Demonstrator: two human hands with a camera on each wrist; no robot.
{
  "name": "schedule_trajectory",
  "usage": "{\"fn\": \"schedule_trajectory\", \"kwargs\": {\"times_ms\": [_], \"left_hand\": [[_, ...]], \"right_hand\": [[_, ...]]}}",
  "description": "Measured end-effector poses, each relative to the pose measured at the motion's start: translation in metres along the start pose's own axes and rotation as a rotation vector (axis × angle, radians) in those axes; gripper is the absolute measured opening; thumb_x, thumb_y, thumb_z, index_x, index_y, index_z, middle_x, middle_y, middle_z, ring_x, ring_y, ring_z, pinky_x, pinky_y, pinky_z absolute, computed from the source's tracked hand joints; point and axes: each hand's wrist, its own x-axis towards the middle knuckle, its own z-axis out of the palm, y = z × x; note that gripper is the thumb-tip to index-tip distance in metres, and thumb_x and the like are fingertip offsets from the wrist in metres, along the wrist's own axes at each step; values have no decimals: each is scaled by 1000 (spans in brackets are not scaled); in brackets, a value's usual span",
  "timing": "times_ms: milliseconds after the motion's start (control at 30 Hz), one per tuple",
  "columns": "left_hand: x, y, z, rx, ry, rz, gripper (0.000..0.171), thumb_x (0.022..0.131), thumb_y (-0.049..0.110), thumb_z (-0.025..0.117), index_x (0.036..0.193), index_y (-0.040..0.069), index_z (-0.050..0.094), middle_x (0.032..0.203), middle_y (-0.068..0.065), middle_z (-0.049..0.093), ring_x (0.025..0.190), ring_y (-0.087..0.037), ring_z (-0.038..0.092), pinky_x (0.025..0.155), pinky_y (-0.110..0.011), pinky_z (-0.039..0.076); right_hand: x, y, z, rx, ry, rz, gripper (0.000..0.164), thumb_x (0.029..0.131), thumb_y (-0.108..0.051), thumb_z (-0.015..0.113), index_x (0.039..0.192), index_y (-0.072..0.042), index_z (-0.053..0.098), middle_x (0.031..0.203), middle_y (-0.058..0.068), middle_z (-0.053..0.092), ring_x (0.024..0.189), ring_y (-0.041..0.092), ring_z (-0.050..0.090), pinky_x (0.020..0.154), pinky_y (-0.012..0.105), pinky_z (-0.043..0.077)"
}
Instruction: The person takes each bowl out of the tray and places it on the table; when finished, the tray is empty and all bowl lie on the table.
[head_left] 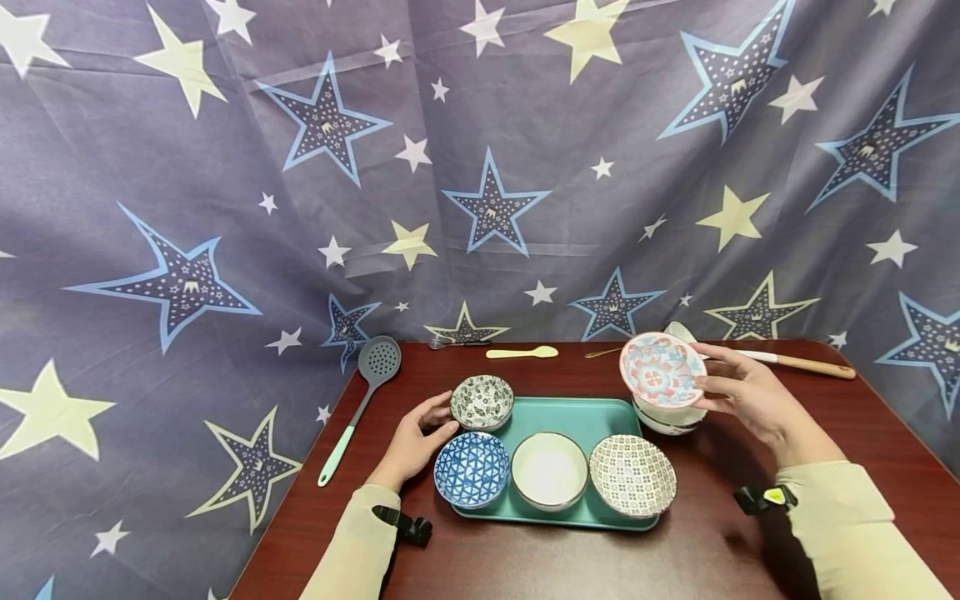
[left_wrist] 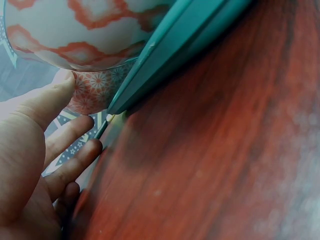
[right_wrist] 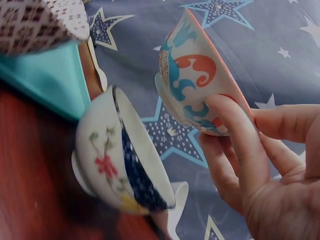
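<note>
My right hand (head_left: 753,400) grips a pink-and-blue patterned bowl (head_left: 660,369) by its rim, thumb outside, the bowl tilted and raised. Below it on the table stands a white bowl with painted flowers (right_wrist: 105,155), mostly covered in the head view. My left hand (head_left: 417,440) is at the left side of a small black-and-white floral bowl (head_left: 482,402), which sits at the tray's back left corner. Its thumb tip (left_wrist: 64,80) is right at that bowl's reddish outer wall, the other visible fingers relaxed and apart from it.
On the teal tray (head_left: 570,410) stand a blue bowl (head_left: 471,470), a cream bowl (head_left: 550,470) and a checkered bowl (head_left: 632,475) along the front. A slotted turner (head_left: 367,400) lies left, a yellow spoon (head_left: 522,352) behind, and a wooden-handled utensil (head_left: 810,364) back right. A starry curtain hangs behind.
</note>
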Motion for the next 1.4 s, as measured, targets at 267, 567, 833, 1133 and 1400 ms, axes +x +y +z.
{"fn": "schedule_trajectory", "kwargs": {"times_ms": [267,567,833,1133,1400], "left_hand": [[0,0,-1,1,-7,1,60,99,23,75,154,14,53,129,-7,72,116,-25,67,100,-37,52],[0,3,1,-36,-8,11,62,97,18,78,154,10,53,129,-14,72,116,-34,67,101,-51,51],[-1,4,1,-17,2,-8,61,98,19,77,154,13,54,128,-10,72,115,-29,68,101,-44,52],[-1,2,0,-2,9,-19,60,97,25,78,153,17,56,126,-5,73,114,-25,68,100,-41,52],[0,2,0,-2,16,-20,60,97,26,79,152,18,56,126,-5,73,114,-24,68,100,-41,52]], "right_hand": [[-15,4,-18,66,-10,-21,54,100,16,55,145,-14,63,118,5,69,98,19,73,78,39,62],[-34,3,-37,116,0,-85,56,100,20,51,148,-8,59,117,10,68,99,22,74,78,42,62],[-51,6,-56,229,12,-86,56,102,20,45,143,-12,65,115,11,69,100,24,74,80,42,62],[-63,5,-71,278,44,-108,57,102,21,41,139,-13,68,112,11,71,98,23,74,79,41,62],[-76,13,-90,316,63,-82,55,104,20,39,135,-14,71,114,10,74,99,24,75,79,42,62]]}}
